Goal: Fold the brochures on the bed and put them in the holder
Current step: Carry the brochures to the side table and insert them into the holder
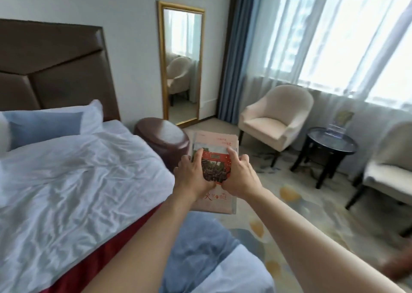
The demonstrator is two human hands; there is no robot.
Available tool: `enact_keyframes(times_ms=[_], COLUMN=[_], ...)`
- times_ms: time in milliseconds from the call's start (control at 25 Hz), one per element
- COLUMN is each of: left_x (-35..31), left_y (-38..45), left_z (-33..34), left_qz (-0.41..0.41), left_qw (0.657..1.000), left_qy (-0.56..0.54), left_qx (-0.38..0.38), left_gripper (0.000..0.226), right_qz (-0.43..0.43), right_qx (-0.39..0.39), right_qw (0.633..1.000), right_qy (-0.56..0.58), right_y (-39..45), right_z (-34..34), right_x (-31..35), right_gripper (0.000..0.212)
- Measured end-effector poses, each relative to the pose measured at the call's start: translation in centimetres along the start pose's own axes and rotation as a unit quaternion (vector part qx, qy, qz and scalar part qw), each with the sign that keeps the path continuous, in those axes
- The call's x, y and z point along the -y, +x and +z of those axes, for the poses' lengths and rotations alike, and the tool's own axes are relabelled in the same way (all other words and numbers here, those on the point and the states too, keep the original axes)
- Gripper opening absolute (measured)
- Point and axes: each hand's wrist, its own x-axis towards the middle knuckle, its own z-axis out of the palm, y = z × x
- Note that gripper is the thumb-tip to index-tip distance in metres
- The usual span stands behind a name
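Pink-beige paper, red-framed photo panel on the front: a stack of brochures (214,156) held up in the air between both hands, out past the right edge of the bed (73,165), above the patterned carpet (296,205). Several sheets; layered edges show at the top right and bottom right corners, count not readable. Print near the lower edge is red lettering, partly covered by the wrists.

Left hand (191,176) grips the stack's left edge, fingers curled onto the front face, thumb side hidden behind the paper. Right hand (239,176) grips the right edge, fingers (231,153) hooked over the front panel. Both forearms reach in from the bottom of the view, the right one cut off at the lower right corner.

Bed: white rumpled duvet, red skirt showing along the right edge, blue-and-white pillow (46,127) near the brown headboard (55,69). A second blue-and-white bedding piece (207,254) lies low in view, cut off by the bottom edge.

A dark brown round stool (162,139) stands just beside the bed, partly behind the stack. A clear holder (338,125) stands on the round dark side table (332,145) well apart to the right, blurred; its contents hard to make out. A cream armchair (276,119) sits near the table; a second chair (390,172) is cut off at the right edge. Gold-framed mirror (181,65) leans on the wall.
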Motion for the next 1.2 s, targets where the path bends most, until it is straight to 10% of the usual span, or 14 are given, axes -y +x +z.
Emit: enact_keyframes(times_ms=[480, 1200], left_x=[-27.2, -44.6], left_y=[5.2, 26.8], left_z=[16.7, 34.3], left_qz=[0.171, 0.276], left_qw=[0.975, 0.941], left_qy=[-0.059, -0.079], left_qx=[0.128, 0.180], left_gripper=[0.112, 0.108], right_qz=[0.218, 0.309], right_qx=[-0.105, -0.146], right_qw=[0.970, 0.940], right_qy=[-0.004, -0.017], right_y=[-2.6, 15.1], right_z=[-14.5, -21.7], right_x=[-25.9, -48.0], right_gripper=[0.098, 0.098])
